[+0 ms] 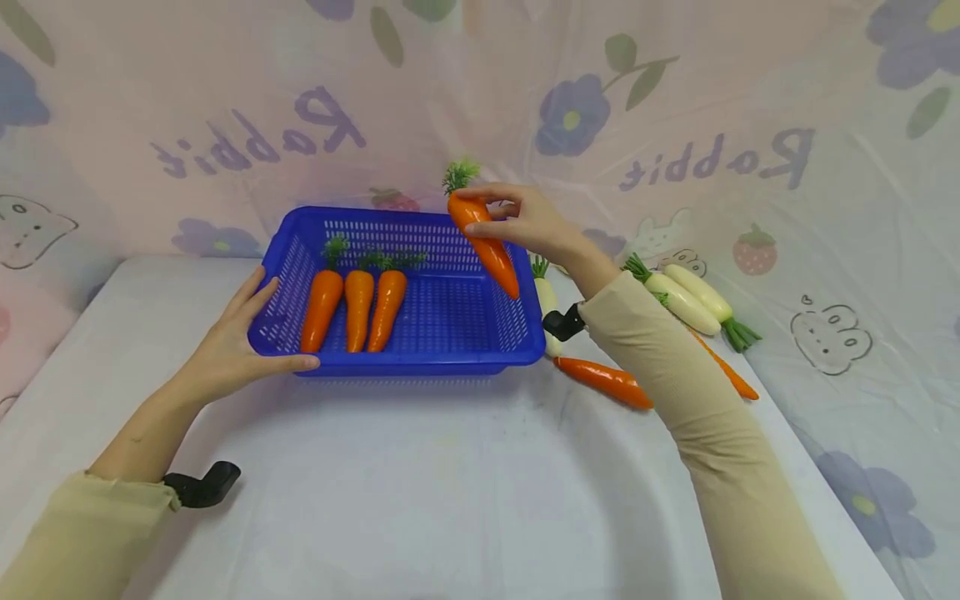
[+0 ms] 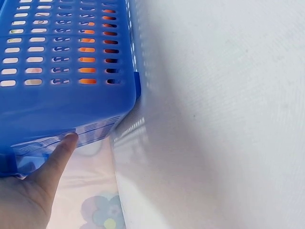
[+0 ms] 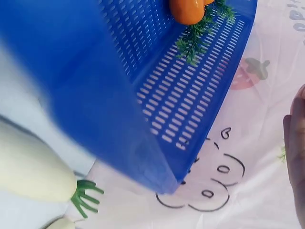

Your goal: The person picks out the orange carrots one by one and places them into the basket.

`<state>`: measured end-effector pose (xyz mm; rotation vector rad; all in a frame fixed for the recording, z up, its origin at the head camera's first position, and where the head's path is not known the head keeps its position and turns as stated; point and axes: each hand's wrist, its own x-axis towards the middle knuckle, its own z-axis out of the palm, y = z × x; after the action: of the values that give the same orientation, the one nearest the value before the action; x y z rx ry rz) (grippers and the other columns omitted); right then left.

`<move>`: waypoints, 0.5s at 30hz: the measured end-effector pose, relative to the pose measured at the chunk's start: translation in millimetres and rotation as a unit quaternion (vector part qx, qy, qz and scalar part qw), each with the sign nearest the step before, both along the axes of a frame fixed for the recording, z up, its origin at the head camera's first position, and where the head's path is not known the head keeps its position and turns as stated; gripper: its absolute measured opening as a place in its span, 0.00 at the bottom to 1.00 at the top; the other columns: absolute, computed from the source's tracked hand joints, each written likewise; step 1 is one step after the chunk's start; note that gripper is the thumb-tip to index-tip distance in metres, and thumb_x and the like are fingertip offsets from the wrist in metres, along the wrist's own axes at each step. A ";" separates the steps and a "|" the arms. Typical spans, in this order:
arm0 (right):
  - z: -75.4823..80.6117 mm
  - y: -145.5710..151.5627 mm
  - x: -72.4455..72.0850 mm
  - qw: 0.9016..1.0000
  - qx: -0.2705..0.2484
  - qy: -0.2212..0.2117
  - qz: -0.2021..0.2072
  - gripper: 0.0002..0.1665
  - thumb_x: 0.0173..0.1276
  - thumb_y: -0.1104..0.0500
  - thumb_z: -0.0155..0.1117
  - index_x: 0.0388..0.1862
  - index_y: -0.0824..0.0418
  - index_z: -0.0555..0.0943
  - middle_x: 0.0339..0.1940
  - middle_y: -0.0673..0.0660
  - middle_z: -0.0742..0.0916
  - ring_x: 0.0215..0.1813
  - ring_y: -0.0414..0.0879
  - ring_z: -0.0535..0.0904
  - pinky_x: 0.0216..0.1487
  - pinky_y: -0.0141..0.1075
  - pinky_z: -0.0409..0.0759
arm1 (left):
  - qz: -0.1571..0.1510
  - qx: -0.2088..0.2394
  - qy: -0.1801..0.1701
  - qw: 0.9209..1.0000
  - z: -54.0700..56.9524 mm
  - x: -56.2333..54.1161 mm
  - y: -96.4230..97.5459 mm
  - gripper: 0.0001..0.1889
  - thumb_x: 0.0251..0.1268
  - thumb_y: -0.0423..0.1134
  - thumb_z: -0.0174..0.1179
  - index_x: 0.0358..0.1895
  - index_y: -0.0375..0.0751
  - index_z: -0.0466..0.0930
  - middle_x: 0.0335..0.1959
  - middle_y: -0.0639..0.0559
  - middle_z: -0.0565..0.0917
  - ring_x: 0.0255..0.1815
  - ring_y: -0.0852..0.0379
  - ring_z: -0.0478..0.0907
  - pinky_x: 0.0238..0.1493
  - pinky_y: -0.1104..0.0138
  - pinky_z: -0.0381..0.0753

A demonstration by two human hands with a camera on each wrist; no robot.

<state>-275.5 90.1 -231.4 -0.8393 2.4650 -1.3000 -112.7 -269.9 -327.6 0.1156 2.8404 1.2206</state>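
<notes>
In the head view my right hand (image 1: 536,223) pinches an orange carrot (image 1: 495,257) with a green leafy top between thumb and fingers. The carrot slants over the right end of a blue plastic basket (image 1: 420,359), tip pointing down. Three more carrots (image 1: 358,308) lie side by side in the basket's left half, leaves toward the back. My left hand (image 1: 225,350) rests against the basket's left front corner, fingers spread along the left side and thumb along the front rim. In the left wrist view, a straight finger (image 2: 64,150) touches the basket's outer wall.
Right of the basket lie a carrot (image 1: 603,382), a white radish (image 1: 547,300) beside the basket wall, two more white radishes (image 1: 682,304) and another carrot (image 1: 727,367), partly behind my right sleeve. A printed cloth (image 1: 450,100) hangs behind the white table (image 1: 420,483).
</notes>
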 end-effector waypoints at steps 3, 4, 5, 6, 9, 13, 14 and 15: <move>-1.4 -8.7 -0.6 1.000 0.001 0.005 0.005 0.29 0.63 0.51 0.67 0.65 0.46 0.76 0.65 0.50 0.76 0.59 0.51 0.76 0.53 0.43 0.82 | 0.001 0.001 0.003 1.000 -0.8 0.8 -0.6 0.62 0.47 0.52 0.74 0.78 0.45 0.35 0.79 0.55 0.28 0.78 0.35 0.30 0.65 0.28 0.42; -1.7 -11.7 -0.8 1.000 0.001 0.006 0.005 0.29 0.63 0.52 0.67 0.65 0.46 0.76 0.64 0.51 0.76 0.58 0.51 0.76 0.53 0.42 0.82 | 0.001 0.002 0.003 1.000 -0.9 0.7 -0.7 0.62 0.47 0.52 0.73 0.78 0.45 0.35 0.79 0.55 0.28 0.78 0.36 0.30 0.65 0.28 0.42; -2.3 -14.5 -1.4 1.000 -0.001 0.009 0.006 0.29 0.63 0.52 0.67 0.65 0.47 0.76 0.64 0.51 0.77 0.58 0.51 0.77 0.53 0.42 0.82 | 0.001 0.002 0.004 1.000 -0.9 0.5 -0.9 0.62 0.47 0.52 0.73 0.78 0.46 0.35 0.79 0.55 0.28 0.78 0.36 0.30 0.65 0.28 0.42; -2.9 -17.5 -1.7 1.000 -0.001 0.011 0.006 0.29 0.63 0.53 0.66 0.65 0.48 0.76 0.64 0.52 0.77 0.58 0.51 0.76 0.53 0.42 0.82 | 0.002 0.002 0.005 1.000 -0.9 0.4 -1.1 0.62 0.47 0.52 0.73 0.78 0.46 0.35 0.78 0.55 0.28 0.78 0.36 0.30 0.65 0.28 0.41; -5.9 -25.6 -3.3 1.000 -0.001 0.010 0.006 0.29 0.63 0.53 0.66 0.65 0.49 0.76 0.63 0.53 0.77 0.57 0.51 0.76 0.53 0.43 0.81 | 0.003 0.002 0.004 1.000 -0.4 1.1 -1.5 0.62 0.47 0.51 0.74 0.78 0.46 0.35 0.78 0.55 0.28 0.78 0.36 0.30 0.66 0.28 0.41; -11.7 -34.2 -7.4 1.000 0.003 0.013 0.008 0.29 0.63 0.53 0.67 0.64 0.50 0.76 0.63 0.53 0.78 0.59 0.51 0.74 0.56 0.42 0.79 | 0.003 0.002 0.004 1.000 -0.3 1.3 -0.8 0.62 0.47 0.51 0.74 0.78 0.44 0.35 0.79 0.54 0.28 0.78 0.35 0.30 0.66 0.28 0.42; -13.8 -36.1 -9.4 1.000 0.004 0.013 0.012 0.29 0.63 0.54 0.67 0.64 0.51 0.76 0.63 0.54 0.78 0.59 0.51 0.74 0.57 0.41 0.79 | 0.003 0.002 0.005 1.000 -0.3 0.8 -0.6 0.62 0.47 0.51 0.74 0.78 0.44 0.35 0.79 0.54 0.28 0.78 0.35 0.31 0.66 0.28 0.42; -15.8 -38.1 -10.8 1.000 0.000 0.008 0.015 0.29 0.63 0.54 0.67 0.64 0.51 0.76 0.63 0.54 0.78 0.59 0.51 0.75 0.57 0.42 0.79 | 0.004 0.002 0.005 1.000 -0.1 0.4 -0.2 0.62 0.47 0.51 0.74 0.78 0.44 0.35 0.79 0.54 0.28 0.78 0.35 0.31 0.66 0.28 0.42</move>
<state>-286.3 52.0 -247.2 -0.8870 2.4559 -1.2875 -112.3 -270.1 -327.7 0.1109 2.8493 1.2305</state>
